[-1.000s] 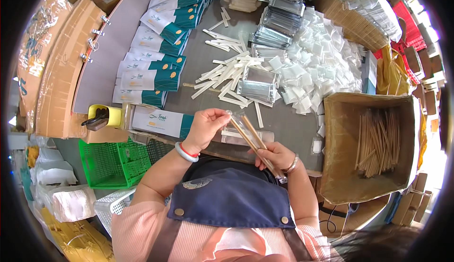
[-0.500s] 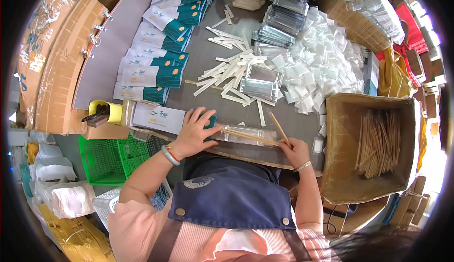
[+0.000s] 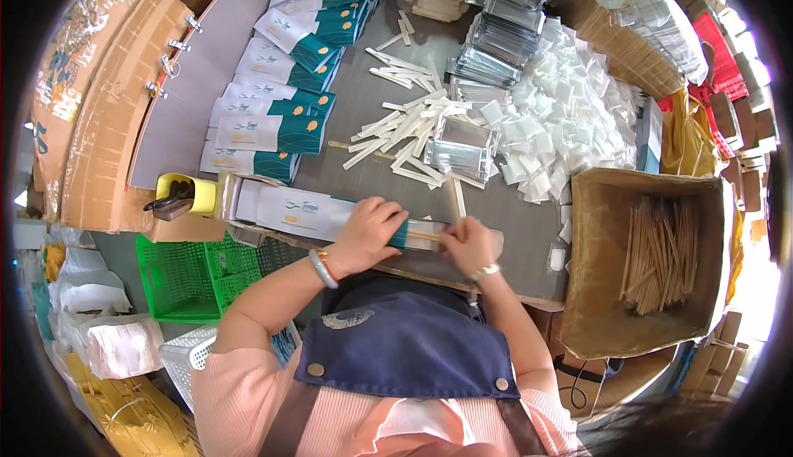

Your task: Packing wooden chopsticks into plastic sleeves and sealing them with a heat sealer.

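Note:
My left hand [image 3: 372, 232] is closed over the teal end of a white and teal packet [image 3: 304, 213] at the table's front edge. The packet lies slightly to the right of another one beneath it. My right hand [image 3: 469, 247] is pinched around thin wooden sticks. One wooden stick [image 3: 425, 235] lies flat, its left end reaching to the packet's mouth by my left fingers. A second stick [image 3: 453, 196] points up and away from my right hand, blurred by motion. Under my right hand lies a clear plastic sleeve [image 3: 497, 241], partly hidden.
Stacked white and teal packets [image 3: 263, 133] stand at left. White strips [image 3: 405, 131], silver sachets [image 3: 458, 150] and a heap of small white sachets [image 3: 562, 102] cover the middle and right. A cardboard box [image 3: 595, 308] holds wooden sticks; a green basket [image 3: 178, 279] sits lower left.
My left hand has moved right, and the packet under it has slid the same way. My right hand has moved left with the sticks, bringing the flat stick's end to the packet.

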`<state>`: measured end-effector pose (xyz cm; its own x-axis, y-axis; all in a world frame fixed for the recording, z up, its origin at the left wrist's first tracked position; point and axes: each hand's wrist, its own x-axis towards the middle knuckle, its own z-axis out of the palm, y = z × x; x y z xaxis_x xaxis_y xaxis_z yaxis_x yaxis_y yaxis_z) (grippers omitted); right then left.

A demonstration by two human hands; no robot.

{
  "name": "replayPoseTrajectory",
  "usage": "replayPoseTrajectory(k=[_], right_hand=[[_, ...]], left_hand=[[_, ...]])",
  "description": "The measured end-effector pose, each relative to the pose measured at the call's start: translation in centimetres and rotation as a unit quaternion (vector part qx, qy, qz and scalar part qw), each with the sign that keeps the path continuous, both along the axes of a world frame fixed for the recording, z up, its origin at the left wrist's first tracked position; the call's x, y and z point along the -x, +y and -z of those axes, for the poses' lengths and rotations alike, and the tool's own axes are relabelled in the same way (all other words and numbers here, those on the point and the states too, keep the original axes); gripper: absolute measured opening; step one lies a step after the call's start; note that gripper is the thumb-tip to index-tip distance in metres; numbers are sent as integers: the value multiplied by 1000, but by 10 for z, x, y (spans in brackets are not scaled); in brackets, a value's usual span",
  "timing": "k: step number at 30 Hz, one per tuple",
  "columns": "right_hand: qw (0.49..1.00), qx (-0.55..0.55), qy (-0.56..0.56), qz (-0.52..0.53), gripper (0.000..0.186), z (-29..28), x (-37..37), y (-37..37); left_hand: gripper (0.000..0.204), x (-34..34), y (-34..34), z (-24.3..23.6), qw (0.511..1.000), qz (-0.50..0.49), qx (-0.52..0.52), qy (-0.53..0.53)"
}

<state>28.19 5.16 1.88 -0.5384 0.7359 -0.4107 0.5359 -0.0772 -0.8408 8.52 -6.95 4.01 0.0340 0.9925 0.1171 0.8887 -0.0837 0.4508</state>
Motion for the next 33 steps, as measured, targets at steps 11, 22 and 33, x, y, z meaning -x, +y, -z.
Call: replayPoseTrajectory(k=[11,22,33], right_hand=[[933,-270,-101,-214,57,-26,-19,7],[937,-263,-182,-142,48,-56,-27,5],[928,-240,-169,-231,44,-46,-1,-6]], left_hand=[[34,5,27,-38,985,131,80,84],[77,28,-9,-2,970,-231,-6,74],[87,21,-19,22,965,-261,13,-30]])
